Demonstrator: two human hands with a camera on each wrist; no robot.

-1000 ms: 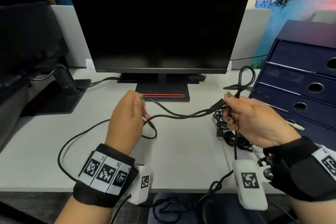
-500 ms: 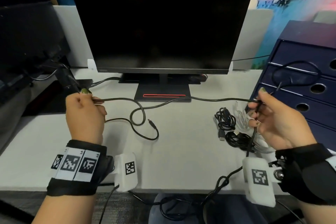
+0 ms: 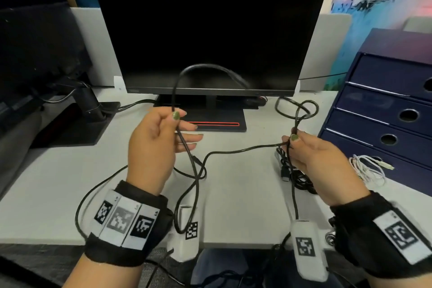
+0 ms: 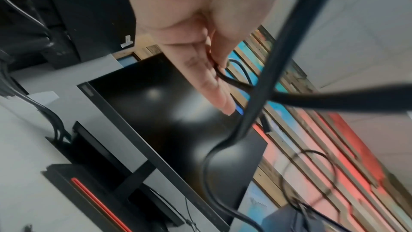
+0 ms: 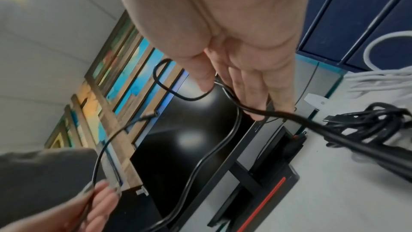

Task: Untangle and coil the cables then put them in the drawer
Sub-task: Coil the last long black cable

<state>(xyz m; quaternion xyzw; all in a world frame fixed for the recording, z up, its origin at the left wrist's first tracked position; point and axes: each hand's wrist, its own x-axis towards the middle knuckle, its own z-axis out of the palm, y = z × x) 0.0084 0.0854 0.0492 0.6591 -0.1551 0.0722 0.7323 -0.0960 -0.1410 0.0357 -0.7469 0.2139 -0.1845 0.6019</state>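
Note:
A long black cable runs between both hands above the white desk. My left hand pinches it between thumb and forefinger, the other fingers straight; from there an arc rises in front of the monitor and slack hangs off the desk's front edge. The left wrist view shows the same cable pinched by the left hand. My right hand pinches the cable's gathered small loops, which stand above its thumb. In the right wrist view the right hand grips the cable.
A tangled pile of black cables lies under the right hand, and a white cable lies beside the navy drawer unit at the right, its drawers closed. A monitor on its stand fills the back.
The left hand has moved right toward the centre, so the stretched cable has gone slack and arcs up. The right hand has shifted left and lower with its loops.

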